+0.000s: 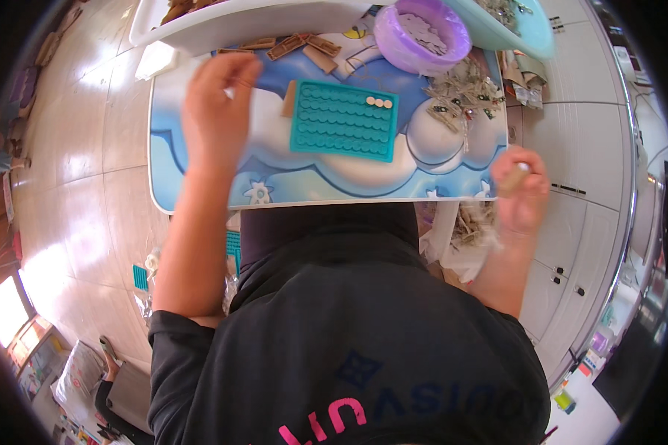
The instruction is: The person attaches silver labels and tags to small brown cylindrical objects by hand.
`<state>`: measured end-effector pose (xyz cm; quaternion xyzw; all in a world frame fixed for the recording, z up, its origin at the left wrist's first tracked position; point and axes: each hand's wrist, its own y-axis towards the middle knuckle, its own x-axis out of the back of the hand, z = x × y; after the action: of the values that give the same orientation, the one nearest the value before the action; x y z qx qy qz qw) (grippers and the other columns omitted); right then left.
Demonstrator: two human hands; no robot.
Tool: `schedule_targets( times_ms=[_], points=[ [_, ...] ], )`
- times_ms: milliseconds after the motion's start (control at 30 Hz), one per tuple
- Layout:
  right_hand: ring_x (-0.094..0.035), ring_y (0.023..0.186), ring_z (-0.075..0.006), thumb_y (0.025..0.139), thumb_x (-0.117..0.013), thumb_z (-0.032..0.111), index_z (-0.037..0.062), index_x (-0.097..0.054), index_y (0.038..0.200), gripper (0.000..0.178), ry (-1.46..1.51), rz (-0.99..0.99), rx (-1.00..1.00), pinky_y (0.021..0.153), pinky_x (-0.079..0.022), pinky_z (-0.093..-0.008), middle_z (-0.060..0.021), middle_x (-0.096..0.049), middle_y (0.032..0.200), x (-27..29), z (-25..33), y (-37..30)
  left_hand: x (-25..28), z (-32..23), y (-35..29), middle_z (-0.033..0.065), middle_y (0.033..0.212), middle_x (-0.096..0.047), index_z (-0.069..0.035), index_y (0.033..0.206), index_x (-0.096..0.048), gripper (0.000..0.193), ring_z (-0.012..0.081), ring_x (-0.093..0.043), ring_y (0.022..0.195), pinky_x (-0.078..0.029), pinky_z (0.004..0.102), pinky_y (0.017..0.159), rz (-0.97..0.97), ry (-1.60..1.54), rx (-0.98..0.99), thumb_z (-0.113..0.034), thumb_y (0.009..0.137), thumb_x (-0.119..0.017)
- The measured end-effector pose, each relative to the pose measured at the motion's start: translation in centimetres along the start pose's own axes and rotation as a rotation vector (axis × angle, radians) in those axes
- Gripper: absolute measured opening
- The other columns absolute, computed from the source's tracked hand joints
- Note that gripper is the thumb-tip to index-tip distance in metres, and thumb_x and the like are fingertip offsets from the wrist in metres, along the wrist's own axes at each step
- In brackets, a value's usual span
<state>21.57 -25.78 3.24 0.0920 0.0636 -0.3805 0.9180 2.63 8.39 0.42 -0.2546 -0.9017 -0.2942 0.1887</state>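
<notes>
A teal ridged tray (343,126) lies near the middle of the small table, with three small round white discs (379,102) in its upper right corner. My left hand (219,93) is raised over the table's left side, fingers curled together and partly blurred; whether it holds anything I cannot make out. Beyond the table's right edge, my right hand (523,196) is closed around a small tan piece (513,180) with a white spot at its end. Several flat brown pieces (285,47) lie along the table's back, left of the purple tub.
The cloud-patterned table (274,174) carries a purple tub (423,63) of flat pale pieces and a heap of clear-wrapped small items (464,93). A white bin (200,33) stands at the back left, a pale green basin (530,33) at the back right. White cabinets (571,141) line the right.
</notes>
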Motion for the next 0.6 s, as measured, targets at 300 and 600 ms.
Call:
schedule_targets(
  times_ms=[300, 600],
  points=[
    [-0.056, 0.076, -0.0107, 0.081, -0.068, 0.02, 0.0014, -0.065, 0.1, 0.027, -0.951, -0.591, -0.606, 0.07, -0.045, -0.0239, -0.0037, -0.061, 0.089, 19.2, -2.4, -9.9, -0.2, 2.5, 0.9, 0.0089, 0.088, -0.062, -0.005, 0.091, -0.064, 0.023, 0.0241, -0.06, 0.078, -0.048, 0.0338, 0.07, 0.201, 0.353, 0.021, -0.022, 0.077, -0.069],
    [-0.058, 0.079, -0.0161, 0.076, -0.07, 0.013, 0.0042, -0.064, 0.098, 0.024, -1.07, -0.329, 0.021, 0.073, -0.047, -0.0281, -0.0062, -0.059, 0.091, 4.1, -2.5, 0.3, 0.8, 1.8, -0.2, 0.007, 0.091, -0.061, -0.006, 0.094, -0.062, 0.026, 0.0246, -0.058, 0.083, -0.047, 0.0352, 0.071, 0.212, 0.44, 0.111, -0.023, 0.076, -0.069]
  ],
)
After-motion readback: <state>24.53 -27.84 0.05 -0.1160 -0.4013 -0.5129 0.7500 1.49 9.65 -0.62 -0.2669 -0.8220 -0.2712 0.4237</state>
